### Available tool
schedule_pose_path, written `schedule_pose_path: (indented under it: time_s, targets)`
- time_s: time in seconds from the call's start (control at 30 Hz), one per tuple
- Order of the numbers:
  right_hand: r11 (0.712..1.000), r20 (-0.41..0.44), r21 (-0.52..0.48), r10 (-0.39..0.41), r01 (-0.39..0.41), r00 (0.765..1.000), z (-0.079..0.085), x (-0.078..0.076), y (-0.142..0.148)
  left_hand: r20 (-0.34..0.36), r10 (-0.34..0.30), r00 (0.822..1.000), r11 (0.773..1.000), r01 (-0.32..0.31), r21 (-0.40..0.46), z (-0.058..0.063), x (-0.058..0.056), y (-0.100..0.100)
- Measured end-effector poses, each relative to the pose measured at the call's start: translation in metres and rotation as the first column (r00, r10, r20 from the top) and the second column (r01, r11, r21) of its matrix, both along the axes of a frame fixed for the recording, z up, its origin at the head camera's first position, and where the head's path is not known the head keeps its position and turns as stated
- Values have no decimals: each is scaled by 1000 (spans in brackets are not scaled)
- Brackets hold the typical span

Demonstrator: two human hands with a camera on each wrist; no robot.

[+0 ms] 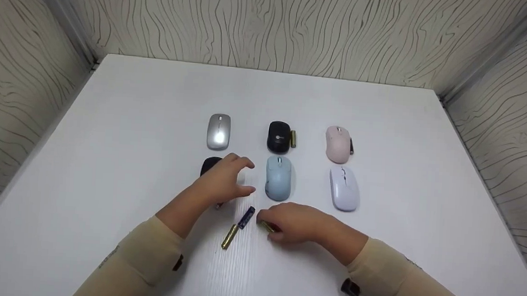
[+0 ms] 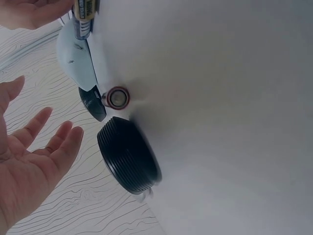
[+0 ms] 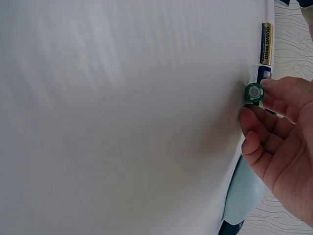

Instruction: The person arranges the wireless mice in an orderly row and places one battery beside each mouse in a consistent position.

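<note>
My right hand (image 1: pixel 293 224) pinches a green-ended battery (image 3: pixel 254 93) between thumb and fingers, low over the table near the front of the blue mouse (image 1: pixel 278 179). My left hand (image 1: pixel 223 179) hovers with fingers spread and thumb apart, holding nothing. It partly covers a black mouse (image 1: pixel 209 164), whose ridged side (image 2: pixel 126 156) shows in the left wrist view. A battery with a red-ringed end (image 2: pixel 117 98) lies beside that mouse, mostly hidden by the hand in the head view. Between the hands lie a dark blue battery (image 1: pixel 246 217) and a gold battery (image 1: pixel 229 237), nearly end to end.
Behind stand a silver mouse (image 1: pixel 218 132), another black mouse (image 1: pixel 278 137) with a gold battery (image 1: pixel 293 138) alongside, and a pink mouse (image 1: pixel 338 144) with a dark battery (image 1: pixel 351 146). A pale lavender mouse (image 1: pixel 344 188) sits at right. Patterned walls (image 1: pixel 260 28) enclose the white table (image 1: pixel 134 109).
</note>
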State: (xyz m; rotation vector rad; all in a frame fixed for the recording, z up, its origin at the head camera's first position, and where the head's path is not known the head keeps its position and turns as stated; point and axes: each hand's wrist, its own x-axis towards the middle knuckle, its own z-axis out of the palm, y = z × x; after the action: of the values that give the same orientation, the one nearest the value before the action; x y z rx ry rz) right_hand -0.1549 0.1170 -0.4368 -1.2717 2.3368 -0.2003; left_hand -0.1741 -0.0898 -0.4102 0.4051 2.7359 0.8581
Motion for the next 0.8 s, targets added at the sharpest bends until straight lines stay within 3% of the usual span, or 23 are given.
schedule_pose_path:
  time_s: [0.5, 0.8]
  targets:
    - [996, 26, 79, -44, 42, 999, 4, 1, 2, 5, 4, 1000, 1000, -4, -3, -2, 0, 1]
    - [995, 34, 64, -85, 82, 996, 4, 0, 1, -18, -23, 1000, 999, 23, 24, -3, 1, 1]
